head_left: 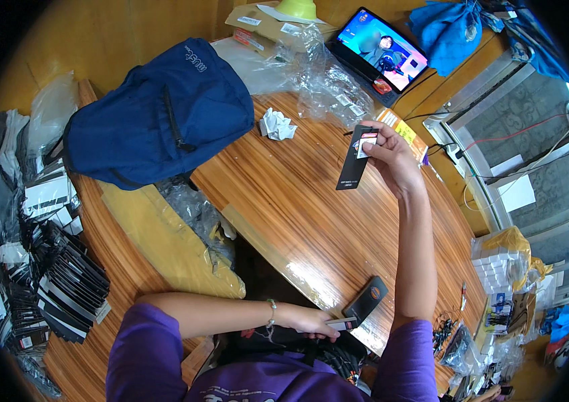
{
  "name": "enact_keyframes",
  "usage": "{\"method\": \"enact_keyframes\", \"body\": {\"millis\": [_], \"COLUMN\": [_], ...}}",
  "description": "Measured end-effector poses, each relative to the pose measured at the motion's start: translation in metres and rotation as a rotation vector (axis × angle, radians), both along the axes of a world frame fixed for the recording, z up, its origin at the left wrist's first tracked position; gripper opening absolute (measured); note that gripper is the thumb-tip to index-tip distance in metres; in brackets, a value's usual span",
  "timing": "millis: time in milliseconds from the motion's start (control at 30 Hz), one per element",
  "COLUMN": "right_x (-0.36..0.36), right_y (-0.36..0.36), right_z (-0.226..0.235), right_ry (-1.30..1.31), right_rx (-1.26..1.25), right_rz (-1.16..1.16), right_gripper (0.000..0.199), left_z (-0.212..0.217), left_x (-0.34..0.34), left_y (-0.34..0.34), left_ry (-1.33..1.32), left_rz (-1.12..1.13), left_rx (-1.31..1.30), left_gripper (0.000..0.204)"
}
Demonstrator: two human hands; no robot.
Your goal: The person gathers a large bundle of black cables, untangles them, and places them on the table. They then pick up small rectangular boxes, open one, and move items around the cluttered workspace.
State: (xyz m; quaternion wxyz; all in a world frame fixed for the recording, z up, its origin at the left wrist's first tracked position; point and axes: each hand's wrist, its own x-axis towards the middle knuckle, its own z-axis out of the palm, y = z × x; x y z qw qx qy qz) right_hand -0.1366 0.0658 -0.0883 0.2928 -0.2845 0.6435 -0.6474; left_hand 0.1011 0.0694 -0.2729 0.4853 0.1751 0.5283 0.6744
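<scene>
Up over the table, my right hand [397,159] pinches the upper end of a long black hang tag [351,170]. A small white and red sticker shows on that tag, beside my thumb. My left hand [306,320] lies low at the table's near edge, closed on a small whitish label strip [342,324] that sticks out past its fingers. Just beyond that strip, a black stack of hang tags [367,299] rests on the wooden table [284,221].
A navy backpack [164,114] and crumpled white paper [276,124] lie on the left and middle tabletop. Behind are clear plastic bags [328,80] and a lit tablet [382,50]. Bundled black tags [70,288] fill the left side; wrapped white boxes [495,271] stand right.
</scene>
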Motion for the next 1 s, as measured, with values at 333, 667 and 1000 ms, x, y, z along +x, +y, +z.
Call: {"method": "enact_keyframes", "body": {"millis": [333,667,1000], "right_x": [0.075,0.093,0.091], "right_y": [0.045,0.054,-0.066], "right_z": [0.052,0.027,-0.063], "right_ry": [-0.017,1.054,1.701], "right_rx": [0.012,0.556,0.373], "right_rz": [0.473,0.458,0.271], "right_gripper": [0.047,0.017,0.016], "left_z": [0.05,0.074,0.152], "left_x": [-0.023,-0.067,-0.047], "left_y": [-0.038,-0.143,-0.258], "left_ry": [-0.495,-0.112,0.445], "left_rz": [0.207,0.743,1.13], "left_rx": [0.924,0.839,0.079], "left_gripper": [0.055,0.043,0.021]}}
